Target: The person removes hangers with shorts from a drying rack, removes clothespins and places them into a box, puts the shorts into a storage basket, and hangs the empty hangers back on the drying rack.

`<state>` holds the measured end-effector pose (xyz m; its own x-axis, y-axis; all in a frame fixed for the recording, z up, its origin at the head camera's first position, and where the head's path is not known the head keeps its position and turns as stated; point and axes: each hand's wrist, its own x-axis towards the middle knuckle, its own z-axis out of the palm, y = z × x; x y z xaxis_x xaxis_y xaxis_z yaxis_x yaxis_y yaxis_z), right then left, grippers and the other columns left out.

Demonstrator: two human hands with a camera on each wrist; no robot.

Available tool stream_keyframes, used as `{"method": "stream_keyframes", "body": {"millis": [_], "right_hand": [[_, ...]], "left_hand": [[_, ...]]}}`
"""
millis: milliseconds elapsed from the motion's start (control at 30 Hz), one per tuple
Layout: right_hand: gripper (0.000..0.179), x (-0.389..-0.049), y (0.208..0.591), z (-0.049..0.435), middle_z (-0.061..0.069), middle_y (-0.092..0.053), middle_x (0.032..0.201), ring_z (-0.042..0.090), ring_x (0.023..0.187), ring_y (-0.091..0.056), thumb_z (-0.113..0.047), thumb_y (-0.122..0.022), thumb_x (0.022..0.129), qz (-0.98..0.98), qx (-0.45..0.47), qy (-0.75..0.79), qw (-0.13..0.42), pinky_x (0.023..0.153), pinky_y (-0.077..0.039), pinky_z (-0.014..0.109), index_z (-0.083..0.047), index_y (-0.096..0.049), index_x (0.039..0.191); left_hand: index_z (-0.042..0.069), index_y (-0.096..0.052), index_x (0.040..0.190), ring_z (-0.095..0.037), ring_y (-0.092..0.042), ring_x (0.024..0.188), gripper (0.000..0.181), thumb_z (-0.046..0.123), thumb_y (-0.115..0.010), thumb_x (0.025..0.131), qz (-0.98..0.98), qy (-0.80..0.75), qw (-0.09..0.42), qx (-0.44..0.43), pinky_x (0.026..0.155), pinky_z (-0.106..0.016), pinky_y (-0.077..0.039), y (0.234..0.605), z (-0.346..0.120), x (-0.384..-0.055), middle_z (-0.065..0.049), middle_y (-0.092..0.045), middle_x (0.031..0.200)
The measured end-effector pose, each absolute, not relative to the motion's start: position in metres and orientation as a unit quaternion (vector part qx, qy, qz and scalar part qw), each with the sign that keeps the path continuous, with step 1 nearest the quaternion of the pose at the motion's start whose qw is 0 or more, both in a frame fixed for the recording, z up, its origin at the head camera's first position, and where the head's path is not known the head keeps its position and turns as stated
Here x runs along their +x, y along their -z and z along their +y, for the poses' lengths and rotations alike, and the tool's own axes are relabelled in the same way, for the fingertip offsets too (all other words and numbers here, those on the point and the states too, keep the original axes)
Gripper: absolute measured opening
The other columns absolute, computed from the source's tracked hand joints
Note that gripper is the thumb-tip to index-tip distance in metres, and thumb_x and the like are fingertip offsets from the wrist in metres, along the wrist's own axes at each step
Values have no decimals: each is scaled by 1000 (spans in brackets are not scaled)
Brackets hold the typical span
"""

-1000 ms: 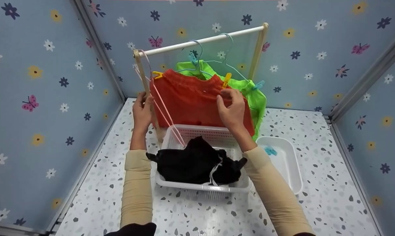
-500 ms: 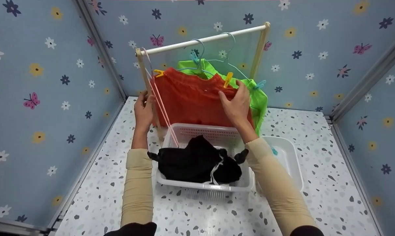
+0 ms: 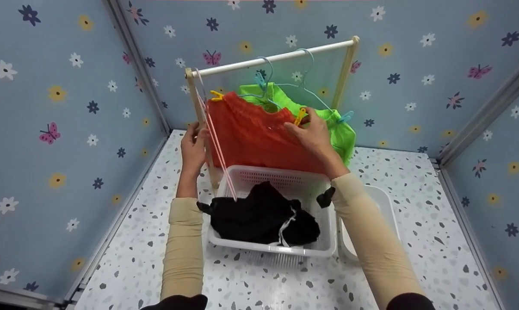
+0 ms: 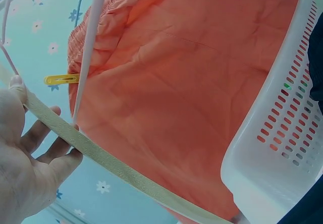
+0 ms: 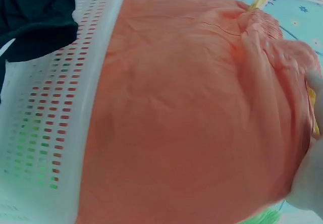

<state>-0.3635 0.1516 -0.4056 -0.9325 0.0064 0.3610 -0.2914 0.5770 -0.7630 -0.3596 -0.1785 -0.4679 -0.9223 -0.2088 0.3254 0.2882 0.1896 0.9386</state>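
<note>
An orange elastic-waisted garment (image 3: 251,133), possibly shorts, hangs from a blue hanger (image 3: 269,69) on a small rack. My left hand (image 3: 192,150) grips the rack's wooden side post (image 4: 116,166), its fingers passing behind the wood. At the garment's right waist corner my right hand (image 3: 316,134) pinches the cloth, thumb in front and fingertips behind. A yellow clothespin (image 3: 300,116) sits right at those fingertips; another yellow clothespin (image 4: 61,79) clips the left waist corner. The right wrist view shows only part of the right hand (image 5: 309,176) against bunched cloth.
Behind hangs a bright green garment (image 3: 343,133) with blue clothespins (image 3: 346,116). A pink hanger (image 3: 218,148) dangles at the rack's left end. In front stands a white perforated basket (image 3: 274,248) holding black clothing (image 3: 251,219); the right forearm partly covers a white tray (image 3: 390,206).
My right hand has moved up to the garment's right waist corner and taken hold of the cloth, pulling that corner down slightly. The left hand stays on the post. The head view has shifted a little.
</note>
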Motion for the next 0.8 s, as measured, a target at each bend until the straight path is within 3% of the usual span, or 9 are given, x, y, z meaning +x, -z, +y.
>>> {"method": "stream_keyframes", "body": {"millis": [167, 367, 567, 800], "right_hand": [[53, -359, 406, 146, 9, -63, 82, 17, 73, -56, -35, -79, 82, -862, 108, -464, 174, 62, -43, 29, -7, -49, 115], [35, -356, 412, 143, 6, -63, 80, 18, 73, -56, -31, -80, 82, -870, 88, -412, 255, 65, -44, 30, -7, -57, 92], [32, -356, 414, 144, 6, -60, 74, 20, 67, -52, -30, -78, 84, -870, 90, -389, 289, 61, -41, 32, -6, -58, 90], [33, -353, 410, 145, 5, -57, 72, 19, 66, -50, -32, -77, 85, -870, 83, -378, 304, 58, -39, 32, -7, -57, 89]], "left_hand": [[4, -41, 145, -28, -56, 113, 56, 38, -50, 101, -750, 633, 192, -17, 97, -40, -43, 468, -178, -360, -14, -57, 123], [3, -40, 145, -25, -55, 113, 59, 40, -50, 100, -748, 634, 195, -17, 99, -40, -42, 469, -178, -358, -14, -55, 124], [5, -39, 146, -21, -55, 112, 64, 45, -50, 98, -745, 640, 188, -9, 100, -39, -41, 470, -177, -357, -12, -54, 126], [-5, -37, 144, -35, -52, 117, 52, 25, -50, 103, -743, 646, 175, -16, 100, -44, -41, 437, -169, -332, -22, -52, 127]]}}
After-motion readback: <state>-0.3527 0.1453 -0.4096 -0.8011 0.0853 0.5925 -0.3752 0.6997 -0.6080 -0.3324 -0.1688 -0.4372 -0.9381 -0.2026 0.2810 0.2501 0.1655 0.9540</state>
